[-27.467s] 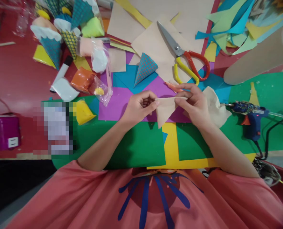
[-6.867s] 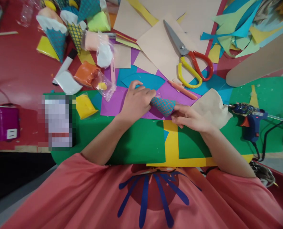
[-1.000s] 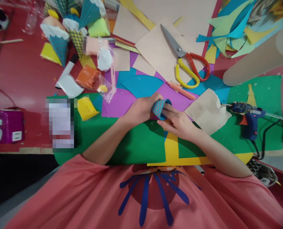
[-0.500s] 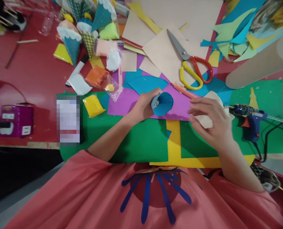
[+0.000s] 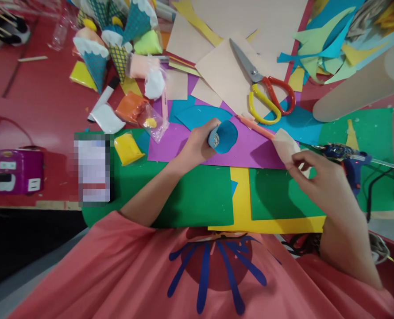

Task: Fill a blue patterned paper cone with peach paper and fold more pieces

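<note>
My left hand point(image 5: 198, 144) is wrapped round a blue paper cone point(image 5: 227, 136), its open mouth facing up towards me; something whitish shows inside. To the right, my right hand point(image 5: 319, 177) pinches the edge of a cream paper piece point(image 5: 286, 145), which stands tilted over the mat. A peach-coloured pen point(image 5: 255, 127) lies between the two hands on purple paper point(image 5: 173, 144). Beyond it rest large scissors point(image 5: 255, 75) with one yellow and one red handle, blades apart. Just past my right hand is a blue glue gun point(image 5: 351, 170) with a clear glue stick in its back.
Finished paper cones with white scalloped tops point(image 5: 92, 57) lie at the upper left, near clay packets point(image 5: 129, 148) and a marker point(image 5: 104, 98). A phone point(image 5: 94, 170) lies left on the green mat point(image 5: 170, 195). A pale cylinder point(image 5: 359, 88) and paper scraps point(image 5: 330, 40) occupy the right.
My right hand has moved right and slightly down, closing from spread fingers onto the cream paper, which is now lifted at an angle. My left hand has tilted the cone slightly.
</note>
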{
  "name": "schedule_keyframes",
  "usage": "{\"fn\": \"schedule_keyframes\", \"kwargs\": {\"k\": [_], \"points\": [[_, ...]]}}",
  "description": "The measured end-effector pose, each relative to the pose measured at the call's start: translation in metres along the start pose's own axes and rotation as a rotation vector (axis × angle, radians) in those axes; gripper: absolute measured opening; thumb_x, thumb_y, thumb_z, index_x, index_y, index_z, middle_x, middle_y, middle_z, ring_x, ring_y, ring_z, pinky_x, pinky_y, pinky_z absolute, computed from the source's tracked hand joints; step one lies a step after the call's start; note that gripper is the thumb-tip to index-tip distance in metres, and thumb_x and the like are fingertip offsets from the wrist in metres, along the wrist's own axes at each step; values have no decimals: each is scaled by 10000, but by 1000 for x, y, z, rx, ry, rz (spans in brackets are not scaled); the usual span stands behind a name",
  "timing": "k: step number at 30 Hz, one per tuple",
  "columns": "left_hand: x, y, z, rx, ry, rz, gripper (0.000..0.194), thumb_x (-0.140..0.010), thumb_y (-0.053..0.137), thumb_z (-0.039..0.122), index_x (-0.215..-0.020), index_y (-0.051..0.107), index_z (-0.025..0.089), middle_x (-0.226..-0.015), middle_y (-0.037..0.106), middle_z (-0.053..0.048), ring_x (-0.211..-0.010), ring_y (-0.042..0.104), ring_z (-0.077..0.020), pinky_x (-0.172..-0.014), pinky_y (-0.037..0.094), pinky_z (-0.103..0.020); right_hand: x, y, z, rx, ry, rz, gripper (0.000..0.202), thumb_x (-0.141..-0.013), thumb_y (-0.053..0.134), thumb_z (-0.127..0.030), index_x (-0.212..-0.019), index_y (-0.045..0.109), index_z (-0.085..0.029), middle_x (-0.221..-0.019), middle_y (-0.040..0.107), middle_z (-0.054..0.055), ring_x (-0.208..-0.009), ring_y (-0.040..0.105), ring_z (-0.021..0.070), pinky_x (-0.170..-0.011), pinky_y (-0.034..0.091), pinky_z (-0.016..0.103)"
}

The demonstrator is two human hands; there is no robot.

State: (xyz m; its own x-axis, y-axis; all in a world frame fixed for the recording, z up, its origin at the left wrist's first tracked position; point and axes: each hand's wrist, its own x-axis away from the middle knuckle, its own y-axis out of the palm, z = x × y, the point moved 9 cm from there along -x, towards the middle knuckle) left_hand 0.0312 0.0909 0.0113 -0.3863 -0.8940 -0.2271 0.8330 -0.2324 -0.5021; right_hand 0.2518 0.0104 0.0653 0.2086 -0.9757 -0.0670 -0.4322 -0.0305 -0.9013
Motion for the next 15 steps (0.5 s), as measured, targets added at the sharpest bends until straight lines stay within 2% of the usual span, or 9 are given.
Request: {"fn": "schedule_keyframes", "kwargs": {"k": [3, 5, 7, 9, 11, 13, 15], "points": [[-2, 2, 2, -33, -21, -18, 130, -711, 530, 193, -767, 417, 225, -670, 487, 24, -649, 500, -140, -542, 376, -258, -8, -23, 2, -232, 140, 169, 85, -845, 647, -252, -817, 576, -215, -708, 596, -5, -585, 562, 116, -534, 437, 252], [-2, 5, 0, -49, -46, -37, 140, -704, 533, 162, -762, 422, 223, -664, 512, 25, -622, 505, -133, -529, 359, -254, -15, -31, 0, -388, 168, 290, 101, -837, 662, -252, -792, 586, -204, -701, 573, -12, -570, 532, 96, -513, 408, 234], [-2, 6, -2, -75, -63, -41, 161, -701, 543, 136, -763, 422, 222, -657, 521, 29, -595, 502, -124, -513, 330, -247, -22, -39, -8, -483, 105, 464, 86, -845, 660, -247, -811, 606, -189, -701, 569, -10, -577, 518, 89, -515, 394, 227], [-2, 4, -4, -114, -74, -28, 178, -702, 549, 114, -769, 425, 223, -642, 520, 34, -573, 501, -120, -499, 300, -243, -22, -49, -19, -474, -13, 731, 105, -869, 640, -261, -818, 609, -175, -712, 550, 0, -631, 518, 102, -576, 419, 245], [-1, 3, -5, -173, -98, -33, 185, -708, 554, 98, -781, 439, 223, -646, 540, 34, -575, 520, -125, -497, 294, -243, -21, -45, -31, -443, -101, 890, 172, -883, 631, -328, -841, 607, -163, -741, 532, 16, -684, 532, 120, -627, 444, 269], [0, 4, -7, -244, -136, -66, 183, -723, 560, 94, -827, 481, 222, -703, 599, 21, -620, 569, -140, -517, 326, -248, -32, -22, -39, -415, -96, 802, 193, -931, 560, -355, -922, 608, -168, -806, 582, 34, -694, 570, 123, -612, 478, 265], [1, 6, -9, -297, -177, -105, 212, -751, 553, 97, -922, 535, 221, -812, 668, -5, -719, 628, -167, -566, 388, -256, -46, 8, -53, -522, -211, 559, 153, -950, 536, -296, -1049, 603, -199, -914, 662, 38, -781, 650, 126, -646, 529, 252]]}}
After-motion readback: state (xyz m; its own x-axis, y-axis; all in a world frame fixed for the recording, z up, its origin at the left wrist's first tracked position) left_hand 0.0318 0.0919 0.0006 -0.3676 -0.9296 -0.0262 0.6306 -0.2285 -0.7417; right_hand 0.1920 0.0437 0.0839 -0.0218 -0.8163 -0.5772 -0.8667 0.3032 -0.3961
